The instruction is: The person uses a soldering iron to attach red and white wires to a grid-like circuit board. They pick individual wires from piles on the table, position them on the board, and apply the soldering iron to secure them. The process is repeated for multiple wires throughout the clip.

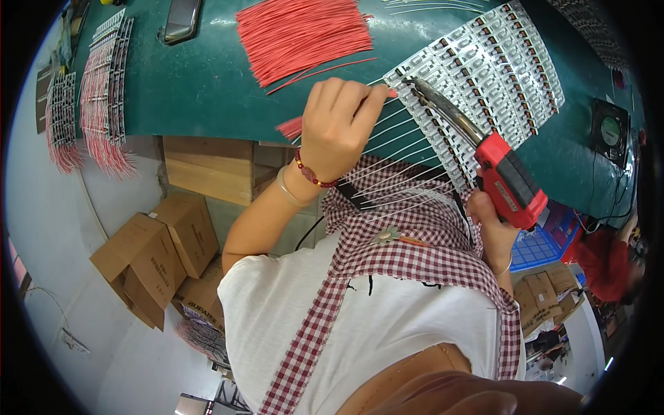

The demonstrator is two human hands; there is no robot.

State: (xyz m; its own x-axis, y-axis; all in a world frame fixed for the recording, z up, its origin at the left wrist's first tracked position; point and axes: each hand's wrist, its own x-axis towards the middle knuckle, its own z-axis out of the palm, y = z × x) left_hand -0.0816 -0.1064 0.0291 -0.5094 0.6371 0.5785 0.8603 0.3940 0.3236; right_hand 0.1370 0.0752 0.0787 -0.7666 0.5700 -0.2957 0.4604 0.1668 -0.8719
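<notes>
My left hand [339, 124] is closed in a pinch on red wires; the bundle's ends [290, 127] stick out on its left, and a red tip shows at its fingertips beside the circuit board panel [501, 76]. My right hand [492, 228] grips a red and black soldering gun [512, 178] from below. The gun's metal nozzle [449, 111] slants across the panel, its tip near the panel's upper left corner, close to my left fingertips. White wires [394, 142] run from the panel's near left edge toward my apron. Whether the red wire touches the panel I cannot make out.
A big pile of red wires [304, 38] lies on the green table [187, 90]. Wired board strips [104, 90] hang over the table's left edge, near a phone [182, 19]. A small black fan [610, 131] stands right. Cardboard boxes [149, 256] sit below left.
</notes>
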